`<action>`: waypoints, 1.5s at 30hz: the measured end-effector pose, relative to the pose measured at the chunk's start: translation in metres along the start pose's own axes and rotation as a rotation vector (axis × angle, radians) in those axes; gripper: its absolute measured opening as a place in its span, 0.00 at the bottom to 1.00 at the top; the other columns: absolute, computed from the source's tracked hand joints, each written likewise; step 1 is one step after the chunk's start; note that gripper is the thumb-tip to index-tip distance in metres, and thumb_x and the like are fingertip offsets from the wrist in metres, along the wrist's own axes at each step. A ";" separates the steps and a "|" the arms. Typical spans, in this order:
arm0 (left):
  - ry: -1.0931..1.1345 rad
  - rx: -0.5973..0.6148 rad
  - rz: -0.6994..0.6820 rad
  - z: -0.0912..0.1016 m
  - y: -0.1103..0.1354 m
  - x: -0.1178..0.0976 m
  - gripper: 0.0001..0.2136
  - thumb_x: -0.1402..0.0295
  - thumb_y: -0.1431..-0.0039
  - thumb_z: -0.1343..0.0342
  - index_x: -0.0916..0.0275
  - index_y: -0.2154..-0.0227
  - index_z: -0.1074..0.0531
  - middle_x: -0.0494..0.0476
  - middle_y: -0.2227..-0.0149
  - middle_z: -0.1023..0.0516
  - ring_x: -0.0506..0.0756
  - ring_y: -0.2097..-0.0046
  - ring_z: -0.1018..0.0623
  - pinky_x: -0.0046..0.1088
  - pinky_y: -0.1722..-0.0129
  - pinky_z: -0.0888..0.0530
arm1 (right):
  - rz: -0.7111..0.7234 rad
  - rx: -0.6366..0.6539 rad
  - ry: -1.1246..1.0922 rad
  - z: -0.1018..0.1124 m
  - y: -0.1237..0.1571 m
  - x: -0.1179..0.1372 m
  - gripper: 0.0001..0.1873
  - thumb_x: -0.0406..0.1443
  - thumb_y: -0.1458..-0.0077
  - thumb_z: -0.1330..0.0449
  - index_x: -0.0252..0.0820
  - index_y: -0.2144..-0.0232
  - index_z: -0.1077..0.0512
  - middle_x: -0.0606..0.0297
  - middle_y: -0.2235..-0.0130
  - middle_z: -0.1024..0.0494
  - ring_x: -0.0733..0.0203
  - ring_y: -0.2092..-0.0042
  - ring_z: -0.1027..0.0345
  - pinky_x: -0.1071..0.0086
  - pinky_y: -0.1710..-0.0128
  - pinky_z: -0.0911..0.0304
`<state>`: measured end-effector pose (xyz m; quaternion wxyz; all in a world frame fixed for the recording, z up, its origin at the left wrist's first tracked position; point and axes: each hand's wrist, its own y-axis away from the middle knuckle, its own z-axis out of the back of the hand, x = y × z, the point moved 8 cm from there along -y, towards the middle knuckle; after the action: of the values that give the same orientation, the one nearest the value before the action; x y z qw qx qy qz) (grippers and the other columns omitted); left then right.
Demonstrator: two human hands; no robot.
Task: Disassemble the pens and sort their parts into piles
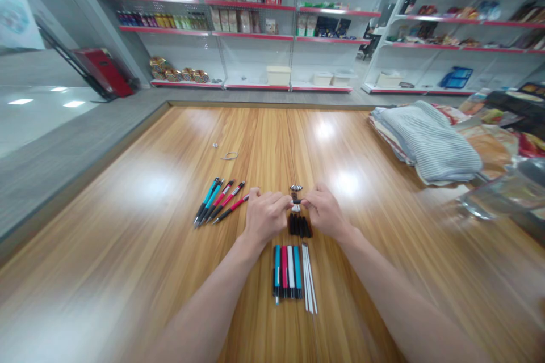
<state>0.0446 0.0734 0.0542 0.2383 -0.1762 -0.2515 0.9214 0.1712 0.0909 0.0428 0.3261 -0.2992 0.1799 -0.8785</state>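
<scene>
**pen_watcher:** Quick one, what's actually sitting between the hands here, and which way is it lying?

**desk_nerd:** It's a short black pen part (297, 201), lying about 9-to-3 across the person's view, just past the middle of the wooden table (128, 249). The left hand (266, 216) comes in from 9 o'clock and the right hand (326, 214) from 3. Neither looks clearly nearer, since the fingertips of both seem to be pinched together on it. Can't tell how hard they're gripping, though, because the fingers hide a lot of it.

**pen_watcher:** What's right around it?

**desk_nerd:** A small silver cone-shaped tip (296, 187) stands just off it at 12 o'clock, and a bunch of black pen parts (300, 226) lies close by at 6. Further out at 6 are a row of blue, red and white pen barrels (287, 272) and some thin white refills (309, 278), side by side. A fan of assembled pens (219, 201) sits at 9, angled toward the left hand. Well out at 11 there's a small metal ring (215, 146) and a loop of thin wire (230, 155). A folded grey knit blanket (430, 142) is up at 2, and beyond the table at 12 are red-edged store shelves (251, 35).
</scene>
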 end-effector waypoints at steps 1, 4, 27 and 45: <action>0.009 0.011 0.005 0.000 0.000 0.000 0.10 0.70 0.38 0.52 0.59 0.72 0.27 0.50 0.75 0.24 0.51 0.71 0.29 0.37 0.62 0.46 | 0.022 -0.003 -0.009 0.000 0.000 0.001 0.13 0.28 0.41 0.51 0.40 0.77 0.37 0.64 0.76 0.33 0.60 0.68 0.45 0.65 0.65 0.48; 0.032 0.029 0.013 -0.001 0.002 0.001 0.09 0.74 0.42 0.51 0.59 0.75 0.28 0.49 0.74 0.22 0.51 0.73 0.29 0.36 0.63 0.46 | 0.066 -0.015 -0.020 -0.001 0.000 0.004 0.13 0.26 0.42 0.51 0.40 0.77 0.38 0.64 0.75 0.33 0.60 0.68 0.46 0.65 0.64 0.48; -0.013 0.003 -0.138 -0.003 0.006 -0.009 0.09 0.70 0.39 0.53 0.59 0.74 0.31 0.52 0.76 0.27 0.52 0.71 0.30 0.33 0.71 0.44 | -0.219 0.352 0.022 0.009 -0.004 0.012 0.19 0.34 0.41 0.48 0.40 0.84 0.36 0.66 0.82 0.36 0.66 0.78 0.45 0.68 0.75 0.55; 0.070 0.057 -0.066 -0.015 0.001 0.005 0.08 0.67 0.35 0.52 0.58 0.61 0.28 0.55 0.67 0.23 0.55 0.63 0.30 0.36 0.59 0.40 | -0.264 -0.037 -0.060 0.005 -0.002 -0.020 0.13 0.40 0.39 0.46 0.42 0.73 0.28 0.63 0.72 0.26 0.60 0.67 0.35 0.66 0.64 0.44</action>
<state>0.0464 0.0810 0.0405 0.2823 -0.1931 -0.2224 0.9130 0.1852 0.1053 0.0394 0.2075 -0.3524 0.1453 -0.9009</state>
